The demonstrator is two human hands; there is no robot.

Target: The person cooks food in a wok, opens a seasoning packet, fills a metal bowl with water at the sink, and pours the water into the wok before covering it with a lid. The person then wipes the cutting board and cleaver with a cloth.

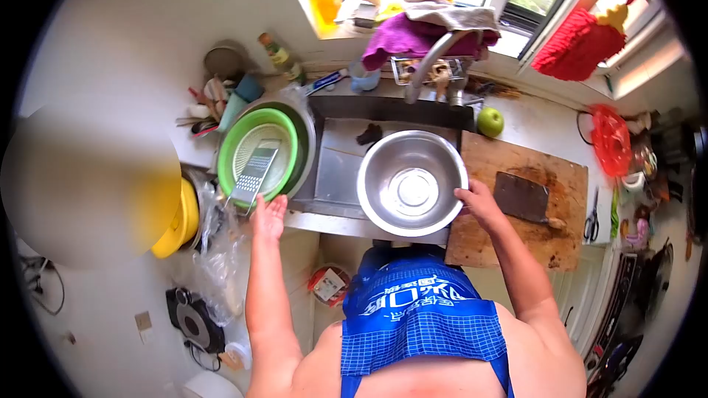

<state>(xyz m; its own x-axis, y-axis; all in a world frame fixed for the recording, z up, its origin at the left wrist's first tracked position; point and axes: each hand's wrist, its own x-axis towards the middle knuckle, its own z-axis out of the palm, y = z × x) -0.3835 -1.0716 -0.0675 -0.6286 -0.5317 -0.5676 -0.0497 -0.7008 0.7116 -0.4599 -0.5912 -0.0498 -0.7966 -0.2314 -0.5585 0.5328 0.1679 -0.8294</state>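
Observation:
My right hand (481, 202) grips the right rim of a steel bowl (376, 177), which is held over the sink (335, 169); nothing shows inside the bowl. At the left, my left hand (270, 215) has its fingers spread, palm up, at the lower edge of a green basin (228, 149). A metal grater (254, 171) lies tilted in that basin, over a pale strainer (271, 135). The basin rests in a larger metal bowl (307, 129). Whether my left fingers touch the basin or grater is unclear.
A wooden board (479, 247) with a cleaver (521, 196) lies right of the sink. Behind it sits a green apple (490, 122). The faucet (428, 63) arches over the sink's back. Scissors (591, 217) lie farther right. A yellow basin (186, 214) stands at left.

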